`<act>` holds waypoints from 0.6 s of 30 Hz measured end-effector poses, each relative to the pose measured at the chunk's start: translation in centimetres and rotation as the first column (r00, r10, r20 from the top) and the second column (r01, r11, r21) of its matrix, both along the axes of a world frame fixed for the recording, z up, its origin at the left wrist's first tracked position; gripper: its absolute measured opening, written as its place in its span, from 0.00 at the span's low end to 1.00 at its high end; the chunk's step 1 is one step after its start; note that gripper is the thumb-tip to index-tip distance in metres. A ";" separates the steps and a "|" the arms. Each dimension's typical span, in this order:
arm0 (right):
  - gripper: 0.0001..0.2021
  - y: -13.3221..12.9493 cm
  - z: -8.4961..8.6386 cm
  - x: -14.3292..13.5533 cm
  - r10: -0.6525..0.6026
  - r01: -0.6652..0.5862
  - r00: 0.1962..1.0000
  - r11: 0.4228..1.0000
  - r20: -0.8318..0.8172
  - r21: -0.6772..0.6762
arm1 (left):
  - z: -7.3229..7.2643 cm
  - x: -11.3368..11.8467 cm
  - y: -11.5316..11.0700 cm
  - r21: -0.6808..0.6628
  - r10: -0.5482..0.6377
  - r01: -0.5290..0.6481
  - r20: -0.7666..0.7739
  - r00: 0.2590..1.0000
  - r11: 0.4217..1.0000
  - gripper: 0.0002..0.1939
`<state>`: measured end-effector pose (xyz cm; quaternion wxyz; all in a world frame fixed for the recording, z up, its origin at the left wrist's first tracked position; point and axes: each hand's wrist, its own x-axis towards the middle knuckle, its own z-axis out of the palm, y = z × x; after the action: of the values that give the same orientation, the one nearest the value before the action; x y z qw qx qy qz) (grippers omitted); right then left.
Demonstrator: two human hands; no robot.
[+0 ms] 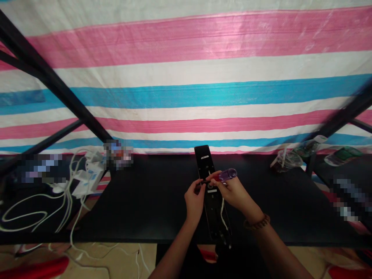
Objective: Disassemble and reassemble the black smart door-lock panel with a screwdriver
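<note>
A long black panel with small white labels lies lengthwise on the black table, its near end by the table's front edge. My right hand is closed around a screwdriver with a see-through purple and red handle, held over the panel. The screwdriver's dark front end points left toward my left hand. The fingers of my left hand are pinched together at that end, and what they hold is too small to make out. A pale cable runs along the panel's right side toward its near end.
White cables and white plugs or adapters are heaped on the left. A clear plastic cup with a straw and a bottle stand at the back right. Black frame bars slant on both sides before a striped sheet.
</note>
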<state>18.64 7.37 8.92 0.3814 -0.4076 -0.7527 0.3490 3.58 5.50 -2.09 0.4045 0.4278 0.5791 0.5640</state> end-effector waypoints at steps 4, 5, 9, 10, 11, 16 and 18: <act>0.13 -0.1 1.3 0.1 0.057 -0.056 0.996 0.998 0.074 -0.005 | 0.2 -0.6 0.3 0.027 -0.003 0.005 -0.052 0.999 1.000 0.15; 0.13 0.0 1.5 0.0 0.062 -0.063 0.994 0.998 0.085 0.001 | 0.3 -0.6 0.3 0.036 -0.006 0.008 -0.060 0.998 0.999 0.14; 0.07 0.4 0.9 -1.1 0.014 -0.016 0.999 0.998 0.039 0.065 | 0.9 -0.6 0.2 0.054 -0.021 0.024 -0.072 0.997 0.998 0.14; 0.06 0.5 0.4 -1.4 -0.010 0.009 1.000 0.997 0.009 0.080 | 1.0 -0.6 0.1 0.054 -0.023 0.027 -0.069 0.997 0.998 0.14; 0.06 0.5 -0.1 -1.6 -0.033 0.035 0.999 0.995 -0.022 0.092 | 1.0 -0.6 0.1 0.055 -0.027 0.031 -0.068 0.997 0.998 0.14; 0.09 0.2 -1.4 -2.0 -0.025 0.036 0.993 0.995 -0.114 0.091 | 0.8 -0.7 0.1 0.047 -0.014 0.018 -0.082 0.997 0.999 0.13; 0.10 0.2 -1.0 -1.8 0.047 -0.039 0.994 0.996 -0.101 0.078 | 0.6 -0.8 0.2 0.047 -0.010 0.014 -0.083 0.997 0.999 0.13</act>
<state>16.87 7.54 7.94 0.4270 -0.3580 -0.7535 0.3489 2.78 5.69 -1.45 0.3733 0.4637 0.5791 0.5570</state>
